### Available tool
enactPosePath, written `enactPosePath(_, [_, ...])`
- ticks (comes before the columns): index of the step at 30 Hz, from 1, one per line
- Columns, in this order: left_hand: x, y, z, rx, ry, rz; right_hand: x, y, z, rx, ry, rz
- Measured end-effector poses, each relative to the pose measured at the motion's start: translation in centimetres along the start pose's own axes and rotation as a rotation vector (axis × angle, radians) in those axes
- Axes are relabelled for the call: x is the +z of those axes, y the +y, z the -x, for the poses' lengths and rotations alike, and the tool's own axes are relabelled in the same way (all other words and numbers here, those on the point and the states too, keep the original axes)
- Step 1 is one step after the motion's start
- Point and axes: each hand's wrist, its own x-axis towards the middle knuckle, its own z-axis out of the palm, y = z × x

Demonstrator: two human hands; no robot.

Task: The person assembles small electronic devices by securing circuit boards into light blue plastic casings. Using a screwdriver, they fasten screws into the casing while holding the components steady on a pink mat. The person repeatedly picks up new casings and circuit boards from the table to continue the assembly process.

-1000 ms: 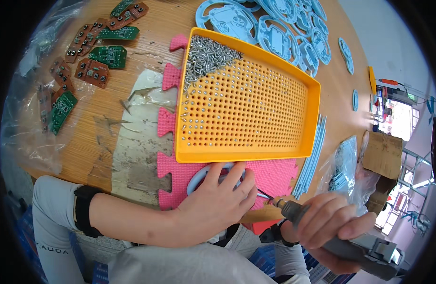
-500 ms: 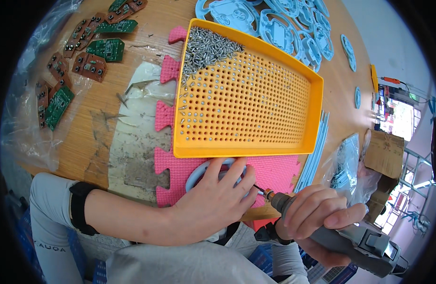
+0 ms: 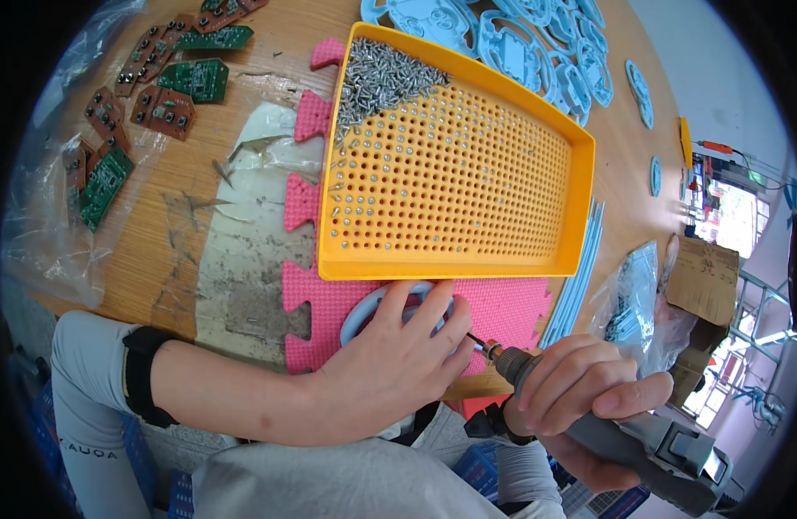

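My left hand (image 3: 407,337) lies over a light blue, rounded plastic part (image 3: 353,322), fingers spread across it and holding it on the pink foam mat (image 3: 316,342). Most of that part is hidden under the hand. In my right hand (image 3: 580,389) is a dark grey electric screwdriver (image 3: 623,445), fingers wrapped round its body. Its thin bit points left and reaches the part's right side, beside my left fingers; where the tip ends is hidden. Just beyond my left fingertips stands a yellow perforated tray (image 3: 450,270), with loose screws (image 3: 383,82) heaped in its far left corner.
Green and brown circuit boards (image 3: 165,112) lie on plastic film at the far left. Several light blue moulded parts (image 3: 511,56) spread along the far side. Thin blue rods (image 3: 576,281) lie right of the tray. A bag (image 3: 636,290) and a cardboard box (image 3: 703,277) are farther right.
The whole view has shifted slightly, so the tray sits a little higher in the picture. Both hands keep their holds, and the screwdriver stays at the part's right side.
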Motion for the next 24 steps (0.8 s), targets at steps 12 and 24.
enactPosePath(12, [0.2, 0.0, 0.0, -0.011, -0.001, 0.024, 1.3, 0.6, 0.4, -0.105, -0.059, 0.117])
enactPosePath(24, [-0.2, 0.1, 0.2, 0.023, 0.066, 0.062, -1.4, 0.7, -1.1, 0.002, -0.275, -0.229])
